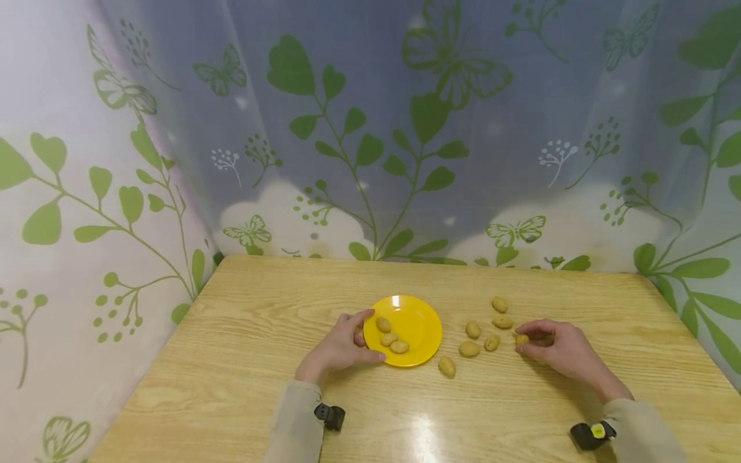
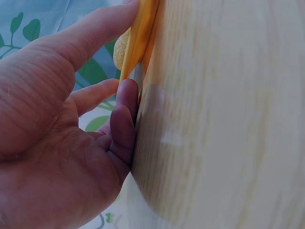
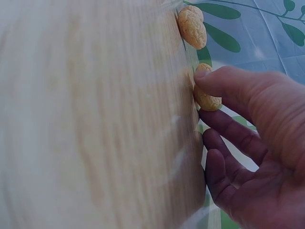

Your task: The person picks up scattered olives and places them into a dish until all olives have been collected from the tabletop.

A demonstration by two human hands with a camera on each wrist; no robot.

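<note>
One small potato [image 3: 208, 101] is grasped by the right hand [image 1: 564, 350], pinched between the thumb and the nearest finger, low over the desk [image 1: 260, 308] on the side toward the right edge. Six loose potatoes [image 1: 469, 349] are scattered between this hand and a yellow plate [image 1: 425, 331], the farthest of them being set toward the far edge. The plate is placed about midway between the left and right edges, and three plated potatoes [image 1: 399, 347] are gathered close together in its left half.

The plate is gripped at its left rim by the left hand [image 1: 341, 347]: the thumb is laid over the near part of the rim, while curled fingers are tucked beneath it, against the desk. Both forearms are extended from the near side, covered by pale sleeves [image 1: 298, 418]; the right one is angled inward from the right. The remaining fingers of the right hand are bent and spread below the pinch.

The potatoes are rounded and oval, with wrinkled yellow-brown skins. The plate is round, smooth and glossy. The desk is finished in pale, streaked wood grain.
</note>
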